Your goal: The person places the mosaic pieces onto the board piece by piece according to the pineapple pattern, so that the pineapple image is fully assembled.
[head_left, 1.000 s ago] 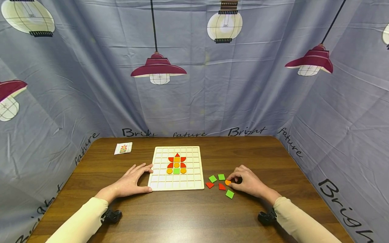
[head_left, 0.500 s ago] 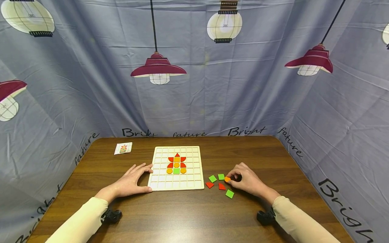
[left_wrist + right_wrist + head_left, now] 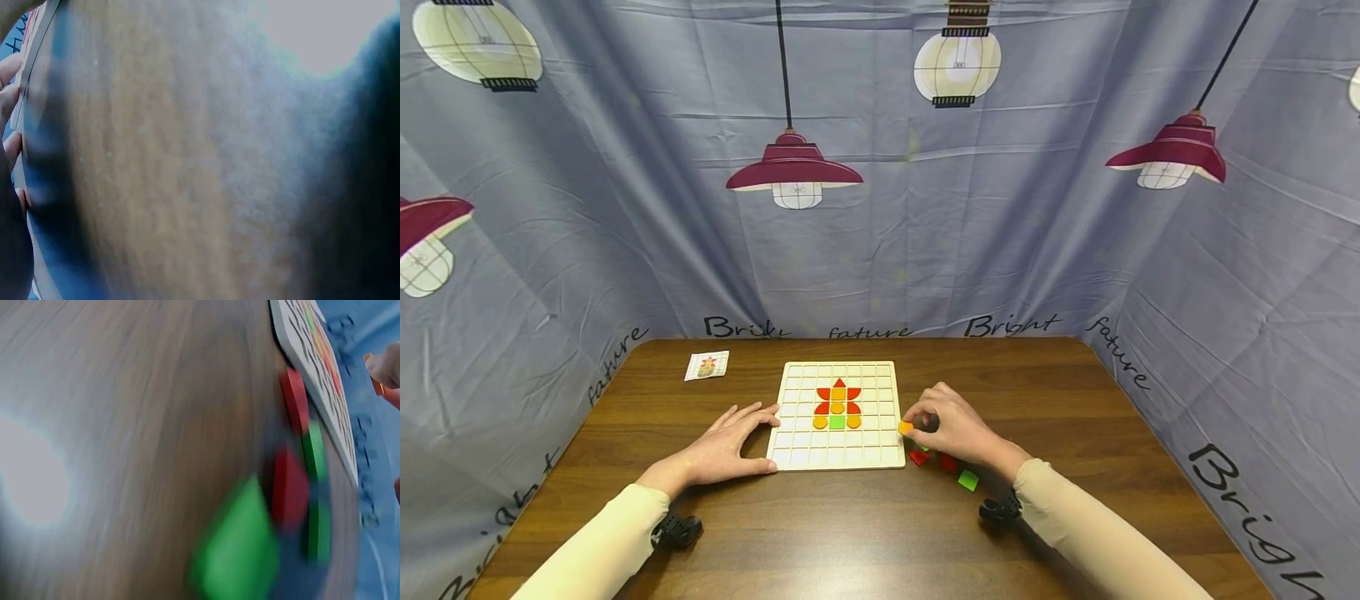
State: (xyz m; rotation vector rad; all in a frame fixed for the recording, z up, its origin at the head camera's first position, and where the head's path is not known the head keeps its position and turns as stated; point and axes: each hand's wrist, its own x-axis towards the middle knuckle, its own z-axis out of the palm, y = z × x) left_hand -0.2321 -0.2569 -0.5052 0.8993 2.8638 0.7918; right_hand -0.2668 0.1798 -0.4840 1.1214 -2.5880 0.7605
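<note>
Orange piece point(image 3: 906, 427) pinched at fingertips of right hand point(image 3: 951, 432), held just off right edge of board point(image 3: 796, 457), about level with the orange row. Looks like a small flat disc, rigid, light; probably wood or plastic, smooth faces, so likely slippery if squeezed on the flats. Best taken by the rim, thumb against forefinger, as held now. Not fragile by the look of it.

Head view: left hand point(image 3: 724, 450) flat, fingers straight and relaxed, resting on table point(image 3: 880, 533) against board's left edge, holding nothing. Board carries red, orange and one green tile in a flower-like pattern point(image 3: 837, 407). Loose pieces on table under and just right of right hand: red point(image 3: 917, 457), green point(image 3: 967, 479), others partly hidden by the hand. Small picture card point(image 3: 706, 366) near far left of table, well apart from board.

Left wrist view: mostly blurred table grain; fingers point(image 3: 9, 147) at far left edge lying beside board edge. Nothing gripped as far as visible.

Right wrist view: blurred. Loose red point(image 3: 294, 400) and green point(image 3: 240, 550) tiles on table close to lens, board point(image 3: 300, 347) beyond. Orange piece point(image 3: 375, 378) at upper right between fingertips point(image 3: 389, 365), clear of the board surface.
</note>
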